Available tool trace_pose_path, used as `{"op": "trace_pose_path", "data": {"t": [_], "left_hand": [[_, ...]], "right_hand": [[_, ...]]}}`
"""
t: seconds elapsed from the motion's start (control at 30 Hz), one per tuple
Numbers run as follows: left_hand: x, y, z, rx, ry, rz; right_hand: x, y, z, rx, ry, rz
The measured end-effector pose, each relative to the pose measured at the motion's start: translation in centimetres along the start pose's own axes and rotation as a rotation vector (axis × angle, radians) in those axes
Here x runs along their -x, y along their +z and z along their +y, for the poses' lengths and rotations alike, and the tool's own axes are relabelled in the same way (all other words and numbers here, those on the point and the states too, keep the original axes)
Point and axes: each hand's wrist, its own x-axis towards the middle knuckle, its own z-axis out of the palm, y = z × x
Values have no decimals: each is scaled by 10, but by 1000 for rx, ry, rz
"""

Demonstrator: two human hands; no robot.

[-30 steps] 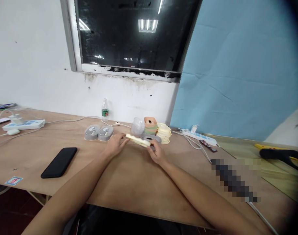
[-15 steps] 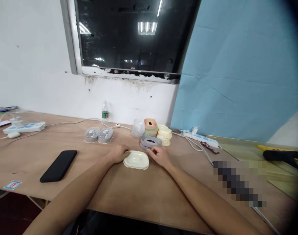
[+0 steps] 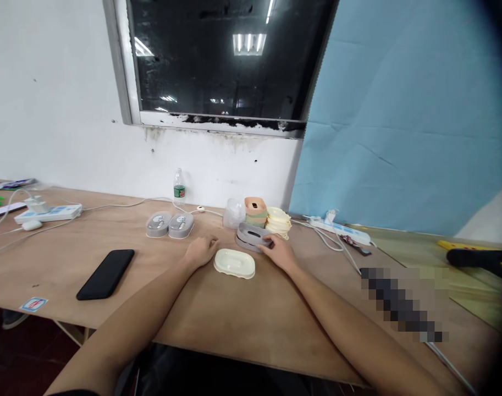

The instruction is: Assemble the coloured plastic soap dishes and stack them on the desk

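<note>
Nearest the person, the bare brown wooden bench [image 3: 242, 322] spreads out between the forearms. A small blue-and-white square sticker [image 3: 33, 304] is at its near edge, well to the left of the hands, and a black, flat rectangular phone [image 3: 105, 274] lies beyond it, also left. A long dark object [image 3: 399, 305], blurred into blocks, lies well to the right of the hands. The cream, shallow, rounded-rectangular tray [image 3: 234, 264] lies flat on the bench between the hands, apart from both. The left hand [image 3: 202, 251] rests just beside it, fingers loosely curled with nothing visible in them. The right hand [image 3: 281, 252] is partly open, thumb apart from the fingers, at the right end of the grey oval containers [image 3: 253, 236]; whether it grips them I cannot tell. Past the left hand stand two grey oval boxes with clear lids [image 3: 169, 225], side by side. Beyond the right hand are a stack of cream rounded trays [image 3: 278, 221], an orange-and-green pile of square-shouldered containers [image 3: 255, 210] and clear plastic containers [image 3: 234, 213]. Farther off, beyond the left hand, a clear plastic bottle with a green label [image 3: 178, 190] stands near the white wall [image 3: 205, 159].
</note>
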Motion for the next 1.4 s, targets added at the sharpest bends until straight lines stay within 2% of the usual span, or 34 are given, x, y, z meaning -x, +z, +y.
{"op": "trace_pose_path", "data": {"t": [0.23, 0.47, 0.53, 0.6, 0.7, 0.77, 0.83, 0.93, 1.03, 1.1, 1.17, 1.27, 1.4], "left_hand": [[3, -7, -3, 102, 77, 123], [7, -12, 14, 155, 256, 265], [7, -13, 15, 161, 276, 307], [7, -15, 17, 131, 277, 325], [11, -18, 23, 80, 269, 276], [14, -21, 28, 79, 240, 234], [16, -23, 31, 69, 194, 176], [14, -21, 28, 7, 125, 22], [10, -14, 19, -32, 66, -153], [8, -10, 13, -38, 48, -214], [8, -8, 10, -29, 46, -218], [7, -6, 8, -3, 41, -193], [7, -5, 6, -29, 26, -178]], "right_hand": [[1, -8, -21, -50, -133, 159], [15, -2, -50, -165, -405, 183], [19, -1, -54, -192, -420, 223], [21, -3, -55, -218, -371, 278], [23, -8, -56, -259, -260, 310], [22, -11, -56, -283, -194, 258], [20, -11, -56, -292, -135, 167], [14, -6, -54, -241, -68, -12], [12, 4, -50, -163, -61, -192], [12, 9, -47, -151, -69, -249], [12, 10, -46, -137, -65, -241], [5, 7, -50, -76, -58, -142], [-29, 3, -60, -47, -67, 1]]}}
